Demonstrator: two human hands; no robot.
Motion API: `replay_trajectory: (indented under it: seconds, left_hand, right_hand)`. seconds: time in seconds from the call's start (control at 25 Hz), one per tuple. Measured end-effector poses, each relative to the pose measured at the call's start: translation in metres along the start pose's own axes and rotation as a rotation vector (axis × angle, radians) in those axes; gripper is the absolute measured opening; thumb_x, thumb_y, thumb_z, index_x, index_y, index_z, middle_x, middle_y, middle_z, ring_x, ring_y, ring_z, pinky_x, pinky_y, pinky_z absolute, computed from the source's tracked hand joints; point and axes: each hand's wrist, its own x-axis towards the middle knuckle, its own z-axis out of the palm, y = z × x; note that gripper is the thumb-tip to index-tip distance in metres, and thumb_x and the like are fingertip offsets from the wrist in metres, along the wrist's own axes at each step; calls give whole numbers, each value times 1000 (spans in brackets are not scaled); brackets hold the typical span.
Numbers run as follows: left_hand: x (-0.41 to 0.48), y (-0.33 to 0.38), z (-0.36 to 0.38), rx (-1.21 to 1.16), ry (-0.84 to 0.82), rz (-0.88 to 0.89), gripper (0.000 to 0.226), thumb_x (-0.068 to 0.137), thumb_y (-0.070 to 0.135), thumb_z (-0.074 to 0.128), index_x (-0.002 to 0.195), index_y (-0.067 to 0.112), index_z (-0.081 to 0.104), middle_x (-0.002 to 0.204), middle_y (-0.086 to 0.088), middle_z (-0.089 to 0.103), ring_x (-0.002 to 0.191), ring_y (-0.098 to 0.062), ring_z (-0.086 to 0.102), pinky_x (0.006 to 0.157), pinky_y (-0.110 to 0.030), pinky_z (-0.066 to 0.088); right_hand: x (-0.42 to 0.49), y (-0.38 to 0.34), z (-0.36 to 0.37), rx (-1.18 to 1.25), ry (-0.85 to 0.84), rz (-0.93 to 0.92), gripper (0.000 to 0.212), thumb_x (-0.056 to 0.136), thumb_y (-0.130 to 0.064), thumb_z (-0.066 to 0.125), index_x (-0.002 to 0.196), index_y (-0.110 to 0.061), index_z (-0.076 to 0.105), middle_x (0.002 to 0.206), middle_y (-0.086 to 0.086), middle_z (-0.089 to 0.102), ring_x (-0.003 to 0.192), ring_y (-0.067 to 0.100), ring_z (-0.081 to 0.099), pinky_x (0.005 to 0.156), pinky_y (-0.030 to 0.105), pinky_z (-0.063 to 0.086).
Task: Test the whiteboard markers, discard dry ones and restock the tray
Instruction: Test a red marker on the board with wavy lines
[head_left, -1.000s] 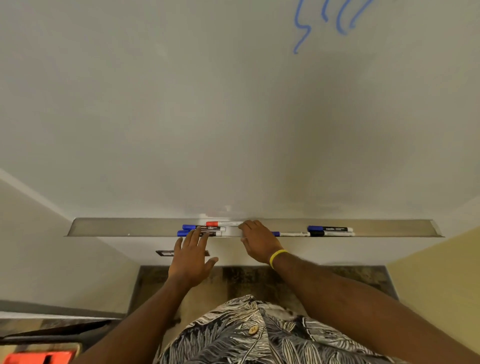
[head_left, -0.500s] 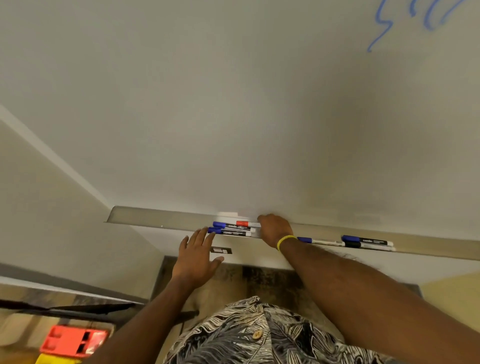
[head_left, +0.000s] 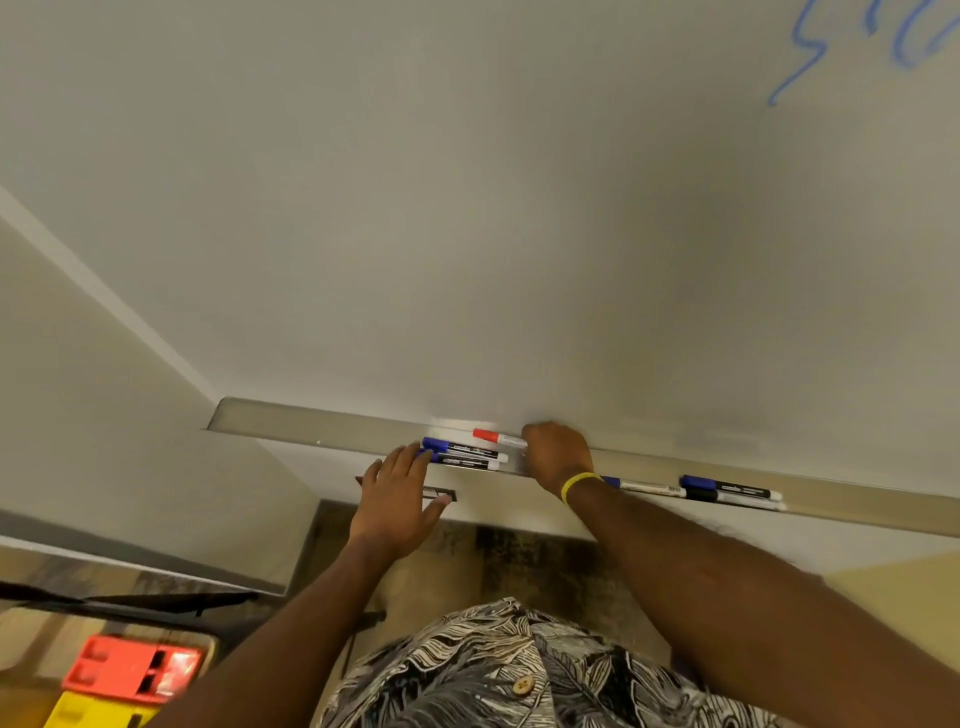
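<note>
1. I could read no brand. The markers had dark printed bands on their barrels, but the lettering was too small and blurred to make out.
2. Blue scribbles (head_left: 800, 57) sat at the whiteboard's (head_left: 467, 208) upper right; I could not read them as words.
3. A small dark label (head_left: 444, 493) was on the wall just under the tray (head_left: 311, 428). It was partly covered by the left hand, and its text was unreadable.
4. The right hand (head_left: 558, 454), with a yellow wristband (head_left: 577, 486), reached into the tray. Its fingers were curled round the white end of the red marker (head_left: 493, 437), which lay at the tray's back.
5. The left hand (head_left: 397, 499) was flat, fingers straight and close together, thumb spread. Its fingertips touched the cap end of the front blue marker (head_left: 467, 462).
6. The back blue marker (head_left: 460, 447) lay touching the front one, between it and the red marker.
7. To the right in the tray, a white marker (head_left: 647, 487) lay half hidden by the right wrist. Beyond it were a blue-capped marker (head_left: 727, 487) and a black-capped marker (head_left: 735, 500), side by side.
8. At lower left, blurred, were a red box (head_left: 130, 667) and a yellow box (head_left: 88, 712). A patterned shirt (head_left: 519, 675) filled the bottom edge.
</note>
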Motion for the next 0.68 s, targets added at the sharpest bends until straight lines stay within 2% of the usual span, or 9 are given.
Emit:
replay_trajectory:
  seconds: [0.12, 0.28, 0.4, 0.48, 0.56, 0.6, 0.68]
  left_hand:
    - [18, 21, 1, -73, 47, 62, 65, 97, 49, 47, 151, 19, 28, 157, -2, 31, 146, -21, 27, 119, -42, 19]
    - [27, 70, 14, -114, -100, 295, 53, 101, 44, 40, 148, 22, 34, 151, -3, 43, 138, -20, 39, 115, -39, 33]
    - [23, 97, 29, -62, -201, 399, 41, 102, 38, 37, 141, 24, 43, 137, -3, 56, 118, -20, 55, 98, -34, 44]
    - [21, 108, 38, -50, -239, 442, 34, 103, 35, 37, 133, 24, 48, 126, -2, 62, 105, -18, 59, 89, -31, 44]
    - [20, 113, 40, -85, -269, 462, 30, 103, 32, 38, 130, 24, 50, 123, -1, 62, 103, -17, 57, 87, -28, 42]
    - [20, 114, 40, -115, -277, 463, 29, 103, 29, 39, 129, 23, 50, 123, -1, 61, 103, -16, 56, 87, -27, 41]
    - [19, 120, 40, -164, -281, 463, 29, 103, 27, 39, 130, 23, 49, 123, -2, 60, 103, -15, 54, 90, -29, 44]
  right_hand:
    - [-26, 11, 0, 3, 33, -44, 23, 95, -21, 49, 115, -17, 61, 109, 8, 67, 98, 30, 64, 80, 36, 50]
    - [-69, 26, 6, 49, 53, -100, 23, 99, -26, 49, 116, -17, 61, 107, 7, 66, 99, 28, 61, 78, 37, 48]
    - [-91, 38, 17, 45, 198, -182, 18, 89, -24, 65, 105, -15, 67, 99, 7, 64, 92, 28, 60, 75, 38, 49]
    - [-104, 49, 29, 47, 256, -162, 19, 84, -28, 69, 99, -17, 67, 98, 7, 61, 92, 28, 58, 78, 40, 50]
    - [-118, 59, 35, 185, 210, -23, 31, 86, -42, 65, 105, -19, 64, 107, 4, 56, 100, 24, 53, 88, 40, 46]
    - [-124, 61, 34, 344, 162, 106, 40, 85, -51, 63, 111, -21, 61, 110, 2, 55, 102, 20, 51, 91, 37, 43]
    - [-134, 64, 33, 915, 64, 431, 51, 81, -62, 65, 115, -24, 58, 106, -1, 58, 97, 17, 55, 89, 33, 47]
